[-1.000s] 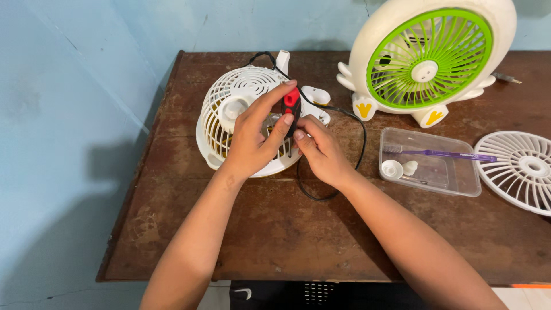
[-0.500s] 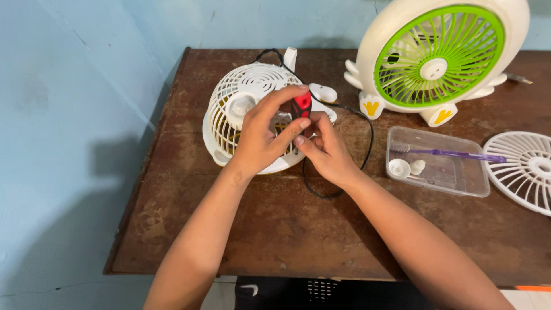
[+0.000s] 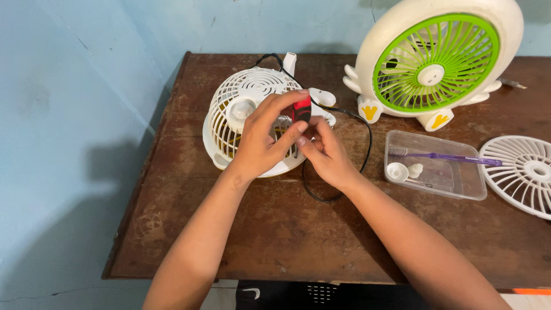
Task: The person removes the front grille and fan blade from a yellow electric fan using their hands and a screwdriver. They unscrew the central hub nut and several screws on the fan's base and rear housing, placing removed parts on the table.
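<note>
Wall: blue wall point(image 3: 69, 115) runs along the table's left edge and back edge.
Table: brown wooden table point(image 3: 275, 229), worn; the front half is bare wood, with free room from the hands to the front edge.
White fan: small white fan point(image 3: 241, 109) lies grille-up near the back left corner, close to the left edge; its black cord point(image 3: 365, 138) loops out to the right and back under the hands.
Left hand: left hand point(image 3: 261, 140) rests over the fan grille, thumb and fingers closed on the screwdriver.
Screwdriver: red and black screwdriver point(image 3: 302, 109) stands upright over the fan's right rim; its tip is hidden by the fingers.
Right hand: right hand point(image 3: 327, 152) is just right of the left, fingertips pinched at the tool's lower end; whether they grip it or a screw, cannot tell.
Change: over the last second the handle has turned between the fingers and the hands kept their place, which reads as a screw being turned in the fan's rim.
Green fan: white and green fan point(image 3: 436, 63) stands at the back edge, well apart.
Tray: clear tray point(image 3: 459, 186) right of the cord holds a purple toothbrush point(image 3: 445, 155) and small white parts point(image 3: 402, 170).
Grille: loose white grille point(image 3: 525, 172) lies at the right edge.
</note>
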